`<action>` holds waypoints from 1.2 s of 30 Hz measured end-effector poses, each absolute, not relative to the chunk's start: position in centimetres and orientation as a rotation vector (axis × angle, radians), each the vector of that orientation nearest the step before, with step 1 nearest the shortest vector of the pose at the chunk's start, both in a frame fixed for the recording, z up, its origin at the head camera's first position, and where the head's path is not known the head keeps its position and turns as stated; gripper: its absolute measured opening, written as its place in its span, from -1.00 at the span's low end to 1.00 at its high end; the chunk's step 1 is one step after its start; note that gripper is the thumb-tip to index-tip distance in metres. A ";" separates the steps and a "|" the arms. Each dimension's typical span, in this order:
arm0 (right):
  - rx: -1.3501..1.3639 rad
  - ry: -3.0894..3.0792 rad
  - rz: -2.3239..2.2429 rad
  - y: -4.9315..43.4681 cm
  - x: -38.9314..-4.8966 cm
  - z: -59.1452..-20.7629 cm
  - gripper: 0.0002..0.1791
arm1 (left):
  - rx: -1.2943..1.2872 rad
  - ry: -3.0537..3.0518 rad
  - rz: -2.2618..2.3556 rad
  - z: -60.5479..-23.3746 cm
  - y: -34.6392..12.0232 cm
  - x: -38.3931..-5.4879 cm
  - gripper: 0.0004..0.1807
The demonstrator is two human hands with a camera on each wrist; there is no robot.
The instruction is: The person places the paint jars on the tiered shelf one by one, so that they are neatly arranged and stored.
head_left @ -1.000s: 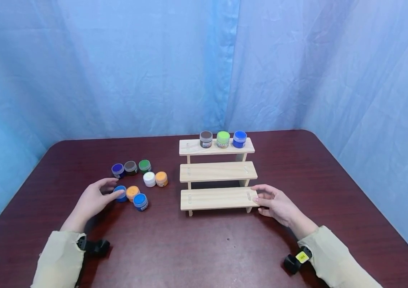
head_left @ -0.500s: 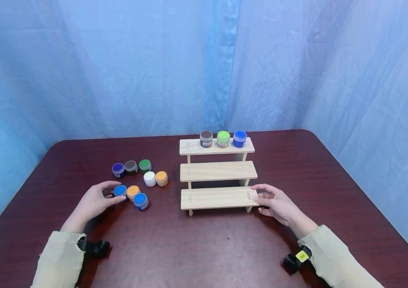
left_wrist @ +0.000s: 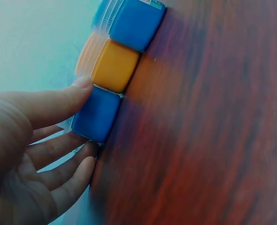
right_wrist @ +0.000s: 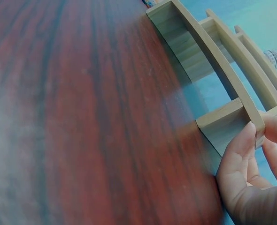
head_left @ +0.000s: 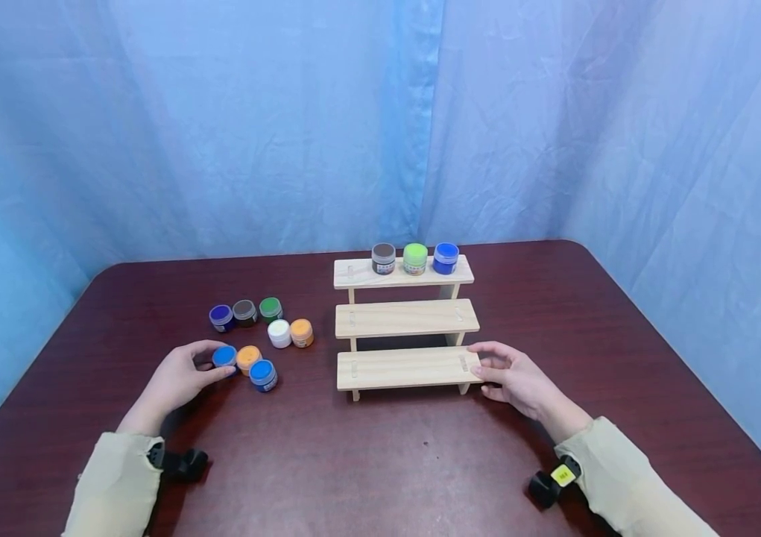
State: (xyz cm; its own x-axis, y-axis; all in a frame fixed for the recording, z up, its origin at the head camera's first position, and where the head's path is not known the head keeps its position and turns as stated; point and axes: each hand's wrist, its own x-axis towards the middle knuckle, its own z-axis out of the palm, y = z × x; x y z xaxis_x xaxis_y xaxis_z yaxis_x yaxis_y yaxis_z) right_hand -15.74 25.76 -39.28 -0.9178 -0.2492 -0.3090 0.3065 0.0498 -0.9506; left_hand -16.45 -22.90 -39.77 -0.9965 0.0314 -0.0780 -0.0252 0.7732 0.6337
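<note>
My left hand (head_left: 179, 379) pinches a small blue paint jar (head_left: 224, 356) between thumb and fingers. In the left wrist view this blue jar (left_wrist: 97, 116) stands on the table, against an orange paint jar (left_wrist: 115, 65). Beyond the orange one comes another blue jar (left_wrist: 137, 23). On the right, my right hand (head_left: 517, 382) grips the right end of the lowest board of a three-step wooden rack (head_left: 407, 368). The right wrist view has the thumb (right_wrist: 244, 140) on the front edge of that board. Several of the right hand's fingers lie behind it.
Behind the left hand stand a purple jar (head_left: 222, 318), a dark brown jar (head_left: 244, 313), a green jar (head_left: 270, 309), a white jar (head_left: 279, 333) and another orange jar (head_left: 302, 333). The rack's top board (head_left: 353, 276) bears three jars. A blue curtain (head_left: 253, 134) hangs behind the table.
The left thumb and fingers have closed in on the blue jar, which stays in its place. The right hand keeps its hold on the rack.
</note>
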 end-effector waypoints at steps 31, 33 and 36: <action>0.062 1.937 -1.918 25.7 -15.5 -39.4 -0.70 | -0.087 2.990 1.098 -39.4 -23.1 -16.1 -0.44; 0.057 1.943 -1.915 25.7 -15.6 -39.3 -0.70 | -0.101 2.996 1.119 -39.2 -23.1 -16.1 -0.43; 0.048 1.954 -1.910 25.7 -15.7 -39.2 -0.69 | -0.127 2.993 1.146 -38.8 -23.0 -16.1 -0.40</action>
State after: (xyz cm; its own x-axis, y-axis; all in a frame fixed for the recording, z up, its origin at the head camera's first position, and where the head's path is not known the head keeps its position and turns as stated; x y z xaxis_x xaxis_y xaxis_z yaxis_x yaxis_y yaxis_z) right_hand -15.69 25.74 -39.22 -0.9170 -0.2537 -0.3077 0.3018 0.0630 -0.9513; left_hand -16.08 -22.97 -38.79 -0.9947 -0.0975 0.0332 -0.0504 0.7418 0.6687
